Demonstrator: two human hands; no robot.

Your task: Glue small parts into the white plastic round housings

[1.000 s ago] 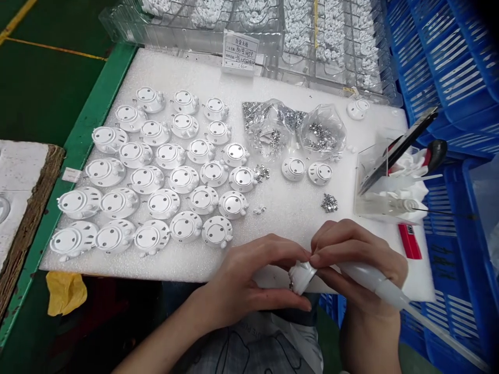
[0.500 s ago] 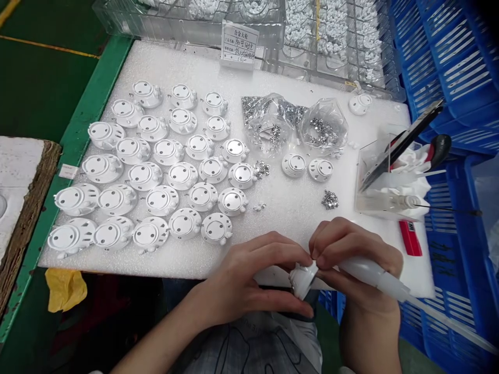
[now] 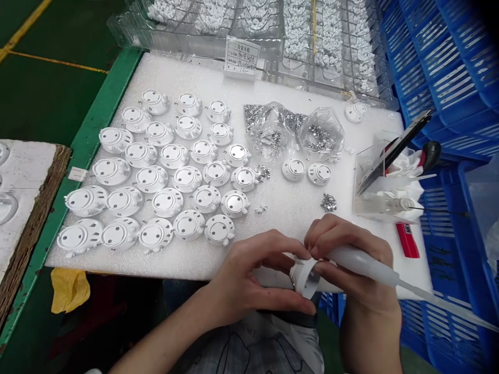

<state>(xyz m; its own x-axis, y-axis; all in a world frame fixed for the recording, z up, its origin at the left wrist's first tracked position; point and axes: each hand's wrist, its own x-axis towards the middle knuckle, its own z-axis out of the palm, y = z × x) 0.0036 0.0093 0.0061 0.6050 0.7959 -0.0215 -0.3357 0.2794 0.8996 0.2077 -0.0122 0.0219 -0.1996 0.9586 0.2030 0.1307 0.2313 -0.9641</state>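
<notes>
My left hand [image 3: 253, 275] grips a small round white plastic part [image 3: 302, 275] between thumb and fingers, near the table's front edge. The part is tilted, and its hollow underside faces right. My right hand [image 3: 351, 259] holds a translucent plastic dropper [image 3: 358, 264] across the palm, its long thin tube pointing down to the right. The right thumb and fingertips pinch at the part's upper rim; whatever lies between them is hidden. Several similar white parts [image 3: 187, 178] stand in rows on the white foam sheet [image 3: 268, 218] to the left.
Plastic bags of small metal pieces [image 3: 320, 136] lie mid-table, with a small metal pile [image 3: 329, 202] nearer me. A clear box of tools [image 3: 366, 202] and a red object [image 3: 407, 240] are at right, beside blue crates [image 3: 448, 259]. Clear trays [image 3: 268, 41] of white pieces line the back.
The white part has turned in my left hand, so its hollow side shows more. My right fingers stay at its rim. The whole view has shifted slightly.
</notes>
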